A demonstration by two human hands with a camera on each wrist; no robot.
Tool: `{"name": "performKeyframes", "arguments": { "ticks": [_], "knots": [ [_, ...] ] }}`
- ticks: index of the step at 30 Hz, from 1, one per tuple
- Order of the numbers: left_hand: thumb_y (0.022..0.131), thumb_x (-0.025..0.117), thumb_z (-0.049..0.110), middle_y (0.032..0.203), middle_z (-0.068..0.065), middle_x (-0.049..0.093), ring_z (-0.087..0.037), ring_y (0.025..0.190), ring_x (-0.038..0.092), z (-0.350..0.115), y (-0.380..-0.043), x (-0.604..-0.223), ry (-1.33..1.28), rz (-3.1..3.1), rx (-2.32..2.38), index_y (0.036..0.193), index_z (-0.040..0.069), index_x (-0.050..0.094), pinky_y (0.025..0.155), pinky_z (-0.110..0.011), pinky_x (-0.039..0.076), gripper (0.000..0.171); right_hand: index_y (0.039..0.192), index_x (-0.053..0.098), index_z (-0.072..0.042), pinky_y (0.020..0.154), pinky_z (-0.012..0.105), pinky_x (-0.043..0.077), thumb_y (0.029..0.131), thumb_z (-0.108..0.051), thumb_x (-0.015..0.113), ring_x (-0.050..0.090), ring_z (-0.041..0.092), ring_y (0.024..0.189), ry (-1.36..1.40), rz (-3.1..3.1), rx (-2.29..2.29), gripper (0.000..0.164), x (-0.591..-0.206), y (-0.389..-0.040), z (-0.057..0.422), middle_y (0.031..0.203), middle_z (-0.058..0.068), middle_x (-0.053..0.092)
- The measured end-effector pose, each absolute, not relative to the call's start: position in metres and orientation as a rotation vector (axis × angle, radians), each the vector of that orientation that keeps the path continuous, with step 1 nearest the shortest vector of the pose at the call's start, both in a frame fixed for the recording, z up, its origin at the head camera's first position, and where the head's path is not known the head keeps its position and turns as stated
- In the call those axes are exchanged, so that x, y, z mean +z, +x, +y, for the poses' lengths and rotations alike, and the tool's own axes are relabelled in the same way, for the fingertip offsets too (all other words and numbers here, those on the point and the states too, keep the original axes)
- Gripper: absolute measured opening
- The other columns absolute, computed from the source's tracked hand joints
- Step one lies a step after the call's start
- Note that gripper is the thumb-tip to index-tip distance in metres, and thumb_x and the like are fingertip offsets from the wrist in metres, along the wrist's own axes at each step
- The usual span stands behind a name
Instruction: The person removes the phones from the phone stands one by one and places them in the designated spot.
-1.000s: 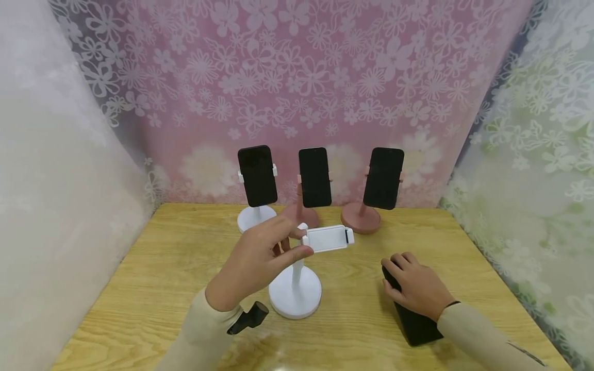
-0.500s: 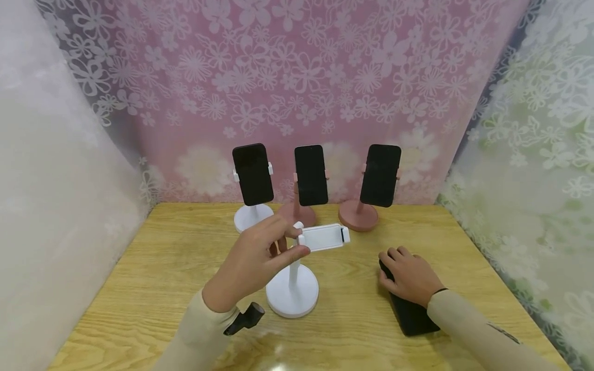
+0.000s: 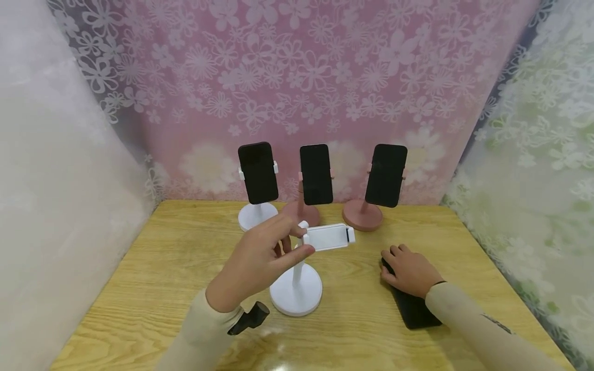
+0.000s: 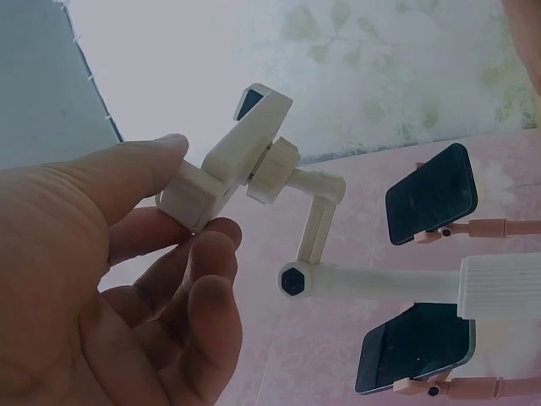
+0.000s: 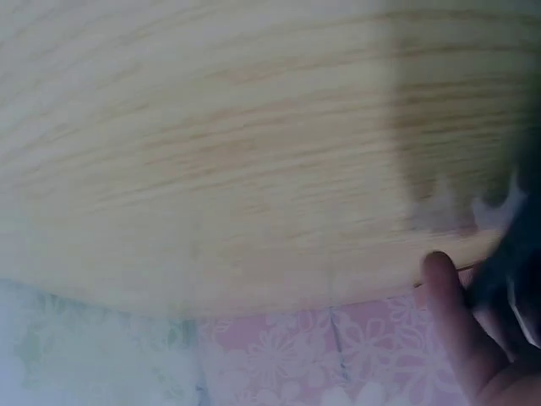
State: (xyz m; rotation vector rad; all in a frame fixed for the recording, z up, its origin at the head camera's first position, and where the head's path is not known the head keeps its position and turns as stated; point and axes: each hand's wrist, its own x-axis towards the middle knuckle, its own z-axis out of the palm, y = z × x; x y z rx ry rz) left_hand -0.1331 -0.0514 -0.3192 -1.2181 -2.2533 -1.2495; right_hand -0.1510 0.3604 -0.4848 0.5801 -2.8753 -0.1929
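Note:
With thumb and fingers, my left hand point(image 3: 260, 255) pinches the left end of the white clamp point(image 3: 327, 237) on a white phone stand point(image 3: 296, 294). The clamp lies sideways with no phone in it; its round base stands on the table. In the left wrist view the stand's folding arm point(image 4: 317, 228) and knob point(image 4: 272, 169) show behind the clamp. To the right, my right hand point(image 3: 410, 270) grips the far end of a black phone point(image 3: 414, 312), fingers curled over its edge. The hand and sleeve cover part of this phone.
Behind, a white stand point(image 3: 250, 216) holds a black phone point(image 3: 258, 173). Beside it, two pink stands, a middle one point(image 3: 308, 215) and a right one point(image 3: 362, 216), hold phones too. Floral curtains point(image 3: 297, 77) enclose the wooden table point(image 3: 176, 268) at back and sides.
My right hand and the black phone have moved a little forward, away from the table's near edge. The left hand keeps its hold on the clamp.

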Motion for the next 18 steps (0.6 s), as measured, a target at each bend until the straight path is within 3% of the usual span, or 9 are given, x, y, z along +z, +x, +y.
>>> {"name": "performKeyframes", "arguments": {
  "ticks": [10, 18],
  "knots": [
    [0.092, 0.081, 0.024, 0.089, 0.006, 0.058, -0.003, 0.071, 0.055, -0.051, -0.132, -0.316, -1.216, -2.245, -1.232, 0.107, 0.015, 0.066, 0.064, -0.022, 0.052, 0.023, 0.114, 0.065, 0.002, 0.061, 0.049, 0.053, 0.098, -0.029, 0.065, 0.057, 0.034, 0.084, 0.360, -3.055, -0.071, 0.035, -0.460, -0.154, 0.341, 0.098, 0.017, 0.059],
    [0.093, 0.080, 0.024, 0.087, 0.004, 0.059, -0.003, 0.070, 0.055, -0.052, -0.133, -0.319, -1.218, -2.258, -1.289, 0.106, 0.016, 0.065, 0.062, -0.023, 0.052, 0.022, 0.096, 0.068, -0.010, 0.058, 0.042, 0.051, 0.100, -0.018, 0.061, 0.059, 0.019, 0.071, 0.252, -2.738, 0.369, 0.012, -0.403, -0.162, 0.304, 0.086, 0.004, 0.064]
  ]
}}
